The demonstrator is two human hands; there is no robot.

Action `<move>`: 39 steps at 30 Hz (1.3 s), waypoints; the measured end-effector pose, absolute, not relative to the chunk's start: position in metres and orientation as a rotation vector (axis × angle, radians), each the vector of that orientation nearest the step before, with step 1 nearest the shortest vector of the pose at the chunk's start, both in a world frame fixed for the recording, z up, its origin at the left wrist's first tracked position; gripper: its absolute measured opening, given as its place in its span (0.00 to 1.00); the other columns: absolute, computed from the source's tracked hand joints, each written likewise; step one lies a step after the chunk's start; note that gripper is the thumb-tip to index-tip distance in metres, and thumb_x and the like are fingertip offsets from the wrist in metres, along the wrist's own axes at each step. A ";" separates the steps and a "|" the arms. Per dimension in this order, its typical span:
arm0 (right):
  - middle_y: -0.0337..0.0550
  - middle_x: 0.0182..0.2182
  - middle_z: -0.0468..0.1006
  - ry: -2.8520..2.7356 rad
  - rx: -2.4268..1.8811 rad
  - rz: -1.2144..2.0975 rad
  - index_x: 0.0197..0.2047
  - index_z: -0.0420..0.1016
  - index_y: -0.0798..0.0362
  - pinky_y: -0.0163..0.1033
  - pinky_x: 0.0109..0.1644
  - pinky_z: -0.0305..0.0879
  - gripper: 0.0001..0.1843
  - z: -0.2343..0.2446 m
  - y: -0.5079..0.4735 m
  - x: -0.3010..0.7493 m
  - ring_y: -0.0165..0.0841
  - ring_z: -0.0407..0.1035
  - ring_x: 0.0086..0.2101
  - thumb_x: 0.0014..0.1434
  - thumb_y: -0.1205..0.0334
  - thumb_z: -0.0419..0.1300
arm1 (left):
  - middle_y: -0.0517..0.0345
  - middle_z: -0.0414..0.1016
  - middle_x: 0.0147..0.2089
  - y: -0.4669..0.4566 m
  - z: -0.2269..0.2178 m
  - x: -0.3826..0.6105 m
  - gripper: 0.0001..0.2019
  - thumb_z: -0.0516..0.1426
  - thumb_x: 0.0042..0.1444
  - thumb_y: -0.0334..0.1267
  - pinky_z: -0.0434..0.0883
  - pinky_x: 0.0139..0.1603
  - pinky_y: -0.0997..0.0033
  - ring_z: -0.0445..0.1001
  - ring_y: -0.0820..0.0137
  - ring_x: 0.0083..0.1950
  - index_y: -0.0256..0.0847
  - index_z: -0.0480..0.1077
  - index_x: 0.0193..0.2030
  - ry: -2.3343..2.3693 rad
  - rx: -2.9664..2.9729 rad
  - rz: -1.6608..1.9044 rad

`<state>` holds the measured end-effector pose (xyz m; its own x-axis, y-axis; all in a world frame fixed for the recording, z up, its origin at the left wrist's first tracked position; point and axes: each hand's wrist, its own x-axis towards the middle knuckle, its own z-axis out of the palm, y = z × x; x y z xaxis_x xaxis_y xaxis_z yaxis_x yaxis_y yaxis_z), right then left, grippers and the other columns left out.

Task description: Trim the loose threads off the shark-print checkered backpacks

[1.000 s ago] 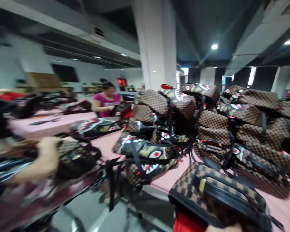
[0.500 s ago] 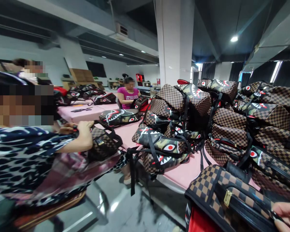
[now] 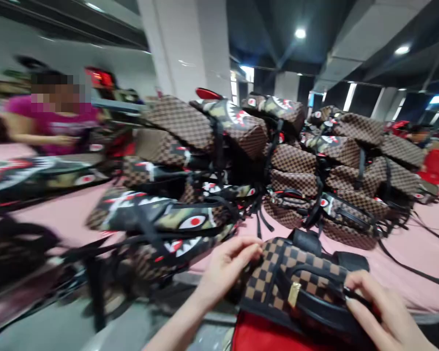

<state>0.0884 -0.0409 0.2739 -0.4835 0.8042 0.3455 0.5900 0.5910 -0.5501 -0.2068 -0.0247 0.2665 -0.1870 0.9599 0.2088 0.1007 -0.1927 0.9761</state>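
Observation:
A brown-and-black checkered backpack (image 3: 278,273) is right in front of me. It has a black top handle (image 3: 316,270), a gold metal tag (image 3: 293,294) and a red inside (image 3: 263,336) showing at the front. My left hand (image 3: 229,268) is closed at the backpack's upper left corner, its fingertips bent over the edge. My right hand (image 3: 382,304) pinches the top of the backpack close to the right end of the handle. What exactly lies between those fingertips is too small to make out. Black padded straps stick out behind the backpack.
Stacked checkered backpacks (image 3: 294,158) with shark-face panels cover the pink table (image 3: 391,273). Camouflage shark-face bags (image 3: 175,219) lie at its left edge, with loose straps hanging down. Across the table sits a person in a magenta top (image 3: 54,122). A white pillar (image 3: 185,48) stands behind.
My view has swung right, and the backpack now sits nearer the middle. My left hand has come into view at its left corner. My right hand stays by the handle.

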 end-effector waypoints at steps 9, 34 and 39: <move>0.37 0.28 0.70 -2.345 -1.276 0.516 0.40 0.61 0.50 0.34 0.33 0.61 0.11 0.288 -0.045 0.088 0.30 0.63 0.28 0.64 0.54 0.44 | 0.53 0.79 0.43 0.026 0.267 -0.192 0.12 0.59 0.48 0.44 0.66 0.54 0.60 0.74 0.58 0.47 0.43 0.78 0.38 1.170 1.619 1.164; 0.41 0.30 0.77 -2.600 -1.346 -0.064 0.39 0.66 0.52 0.34 0.29 0.51 0.10 0.333 0.003 0.015 0.34 0.73 0.31 0.62 0.54 0.53 | 0.59 0.70 0.31 0.023 0.249 -0.159 0.11 0.50 0.57 0.44 0.65 0.38 0.71 0.68 0.67 0.35 0.41 0.65 0.29 1.245 1.781 1.471; 0.42 0.31 0.78 -2.628 -1.395 -0.090 0.40 0.66 0.52 0.34 0.29 0.52 0.10 0.339 0.002 0.015 0.36 0.73 0.32 0.63 0.54 0.51 | 0.58 0.72 0.31 0.023 0.250 -0.157 0.11 0.51 0.56 0.44 0.65 0.38 0.71 0.69 0.67 0.35 0.41 0.65 0.28 1.253 1.781 1.482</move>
